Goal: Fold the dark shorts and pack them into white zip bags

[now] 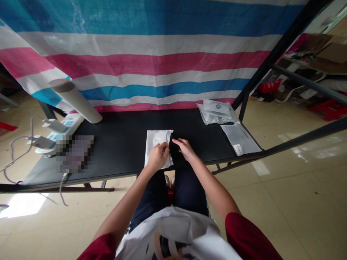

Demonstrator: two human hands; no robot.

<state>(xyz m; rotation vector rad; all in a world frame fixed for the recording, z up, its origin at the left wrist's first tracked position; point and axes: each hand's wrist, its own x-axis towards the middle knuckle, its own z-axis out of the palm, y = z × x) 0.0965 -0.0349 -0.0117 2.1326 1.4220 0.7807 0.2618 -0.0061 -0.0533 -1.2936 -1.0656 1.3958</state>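
1. My left hand (158,157) and right hand (185,148) are close together at the middle of the table's near edge, just beside each other, with no contact that I can see.
2. The left fingers (164,146) are pinched on the right side of a white bag (157,142), which lies flat on the black tabletop (127,126).
3. My right fingers (177,142) are draped over a black fabric bundle (175,151). I cannot tell whether they are gripping it or only resting there.
4. The black fabric bundle sits at the bag's 3 o'clock edge, touching it. My hands block the join, so I cannot tell whether any of it is inside.
5. At 2 o'clock from my hands, a pile of white packets (215,112) lies on the table. At 3 o'clock is a flat grey-white sleeve (240,139) with a small label.
6. At 9 o'clock, a white power strip (61,131) has plugs and cables running off the table's edge, and a pixelated patch (76,153) lies just beside it. At 10 o'clock, a cardboard tube (76,101) rests tilted on the table.
7. A striped tarp (151,61) hangs at 12 o'clock behind the table. Red sleeves (245,234) cover my upper arms, and a white plastic sheet (173,231) lies across my lap.
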